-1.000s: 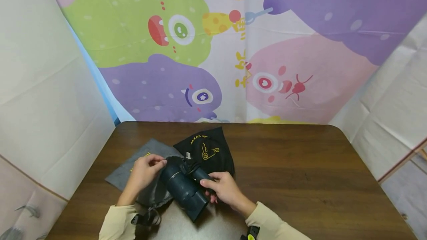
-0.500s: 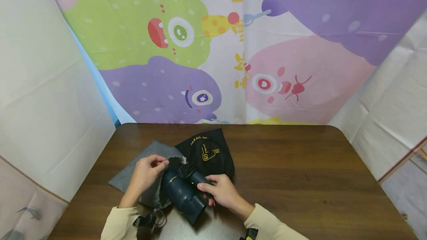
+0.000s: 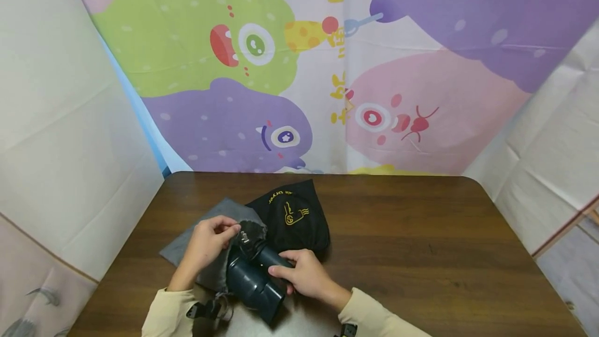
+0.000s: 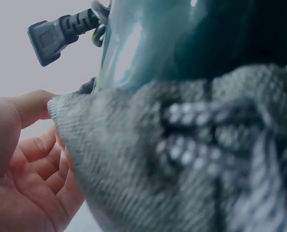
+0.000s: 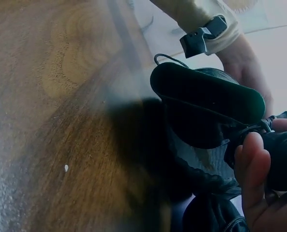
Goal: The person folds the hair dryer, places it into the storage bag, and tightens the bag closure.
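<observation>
A dark teal hair dryer (image 3: 252, 282) lies partly inside a grey drawstring bag (image 3: 212, 264), its nozzle end pointing toward the near side. My left hand (image 3: 208, 241) pinches the rim of the bag's mouth; the left wrist view shows thumb and fingers on the grey cloth (image 4: 114, 145). With my right hand (image 3: 306, 274) I grip the dryer's handle (image 3: 271, 257), fingers curled round it. The bundled cord and its plug (image 4: 49, 41) sit by the handle at the bag's mouth. In the right wrist view the flat nozzle (image 5: 208, 94) faces the camera.
Behind the dryer lies a black bag (image 3: 299, 217) with a yellow hair dryer print. Both bags rest on a brown wooden table (image 3: 412, 243). A cartoon-printed cloth (image 3: 323, 66) hangs beyond the far edge, with pale panels at both sides.
The dryer has shifted left and deeper into the grey bag, my right hand moving with it. The bag's mouth has come further over the dryer and cord; my left hand stays nearly in place.
</observation>
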